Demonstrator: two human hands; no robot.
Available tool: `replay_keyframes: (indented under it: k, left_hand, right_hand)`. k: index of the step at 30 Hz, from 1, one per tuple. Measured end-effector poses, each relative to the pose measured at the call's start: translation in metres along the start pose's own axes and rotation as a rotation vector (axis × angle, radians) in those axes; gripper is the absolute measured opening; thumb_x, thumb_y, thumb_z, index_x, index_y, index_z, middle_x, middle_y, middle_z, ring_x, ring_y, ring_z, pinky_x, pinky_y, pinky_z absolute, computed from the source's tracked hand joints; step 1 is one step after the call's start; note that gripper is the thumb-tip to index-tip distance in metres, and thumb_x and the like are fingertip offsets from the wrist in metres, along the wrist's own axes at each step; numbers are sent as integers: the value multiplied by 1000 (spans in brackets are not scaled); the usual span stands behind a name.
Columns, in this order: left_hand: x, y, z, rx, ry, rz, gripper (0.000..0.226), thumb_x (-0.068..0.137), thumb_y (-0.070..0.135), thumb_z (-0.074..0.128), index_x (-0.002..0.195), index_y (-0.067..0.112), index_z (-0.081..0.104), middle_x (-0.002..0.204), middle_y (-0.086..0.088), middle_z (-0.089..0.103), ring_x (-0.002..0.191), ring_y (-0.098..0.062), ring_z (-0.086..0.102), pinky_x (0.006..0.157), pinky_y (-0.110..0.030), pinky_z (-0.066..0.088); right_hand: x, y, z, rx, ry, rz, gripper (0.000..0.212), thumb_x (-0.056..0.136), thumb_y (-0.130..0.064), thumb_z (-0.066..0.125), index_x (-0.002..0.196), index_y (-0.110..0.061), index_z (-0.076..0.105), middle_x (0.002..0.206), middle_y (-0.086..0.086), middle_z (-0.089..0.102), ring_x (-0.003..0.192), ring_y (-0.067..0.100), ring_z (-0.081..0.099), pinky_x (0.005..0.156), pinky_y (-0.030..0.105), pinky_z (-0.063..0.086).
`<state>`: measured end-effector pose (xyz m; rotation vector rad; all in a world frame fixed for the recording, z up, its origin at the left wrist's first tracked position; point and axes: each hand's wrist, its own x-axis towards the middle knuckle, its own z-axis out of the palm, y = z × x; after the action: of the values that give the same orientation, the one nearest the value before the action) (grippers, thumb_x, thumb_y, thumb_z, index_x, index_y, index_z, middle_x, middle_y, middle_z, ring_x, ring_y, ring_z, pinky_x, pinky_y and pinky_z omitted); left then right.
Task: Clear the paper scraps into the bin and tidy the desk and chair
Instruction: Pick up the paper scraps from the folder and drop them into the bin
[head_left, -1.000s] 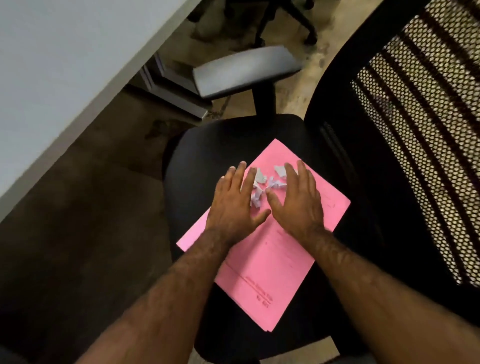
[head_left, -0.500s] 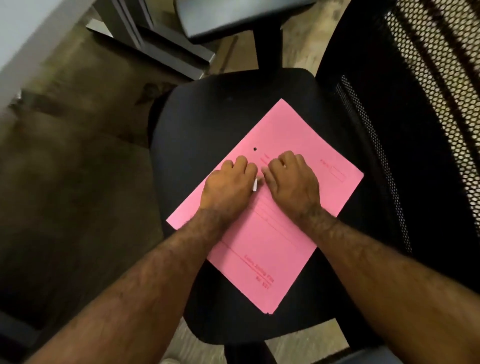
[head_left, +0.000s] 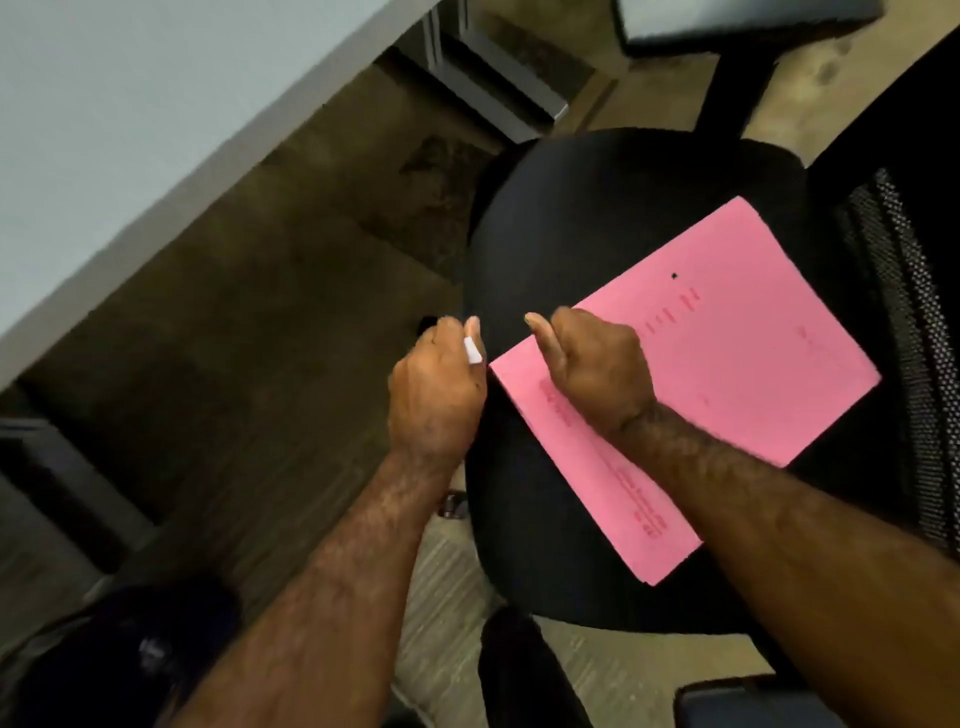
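A pale grey-white desk top (head_left: 130, 130) fills the upper left of the frame, its edge running diagonally. Below it lies dim brownish floor (head_left: 260, 338), stained in patches. Grey metal desk legs (head_left: 493, 88) show at top centre. A black mesh backrest (head_left: 904, 338) lines the right edge, and an armrest pad (head_left: 748, 21) sits at upper right.

— Where are the paper scraps (head_left: 472, 351) now?
— Off the pink folder (head_left: 727, 364); both hands are closed into fists.
— And the hands?
— The left hand (head_left: 439, 384) has drifted left off the chair seat (head_left: 571, 218); the right hand (head_left: 592, 374) has lifted at mid-frame.
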<state>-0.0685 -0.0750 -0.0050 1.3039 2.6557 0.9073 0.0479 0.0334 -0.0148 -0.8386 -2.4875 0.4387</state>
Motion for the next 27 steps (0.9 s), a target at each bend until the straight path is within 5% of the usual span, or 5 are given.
replay_keyframes:
  k: [10,19,27]
  left_hand:
    - [-139,-177,-132,104,139,-501,32,97,16,48,73,-4,55,63,-27,60,53,-45,56,46,-40,34]
    - [-313,-326,-200,209,289,-915,36,99,18,45,76,-4,62,63,-26,64,54,-42,60,48,-34,36]
    - [-405,-449,-218,204,180,-1252,43,94,39,48,107,-1,55,96,-30,66,87,-47,62,66,-42,46]
  right_hand:
    - [-15,-234,95,313,-215,-495,43,98,-27,50,62,-5,53,52,10,53,41,26,51,37,37,43]
    - [-140,-424,199,520,-578,-462,43,97,-27,50,61,-5,53,52,15,55,43,35,53,42,43,46]
    - [-239,-523,292,518,-712,-425,41,98,-32,49,71,-2,58,66,21,61,60,39,60,51,44,48]
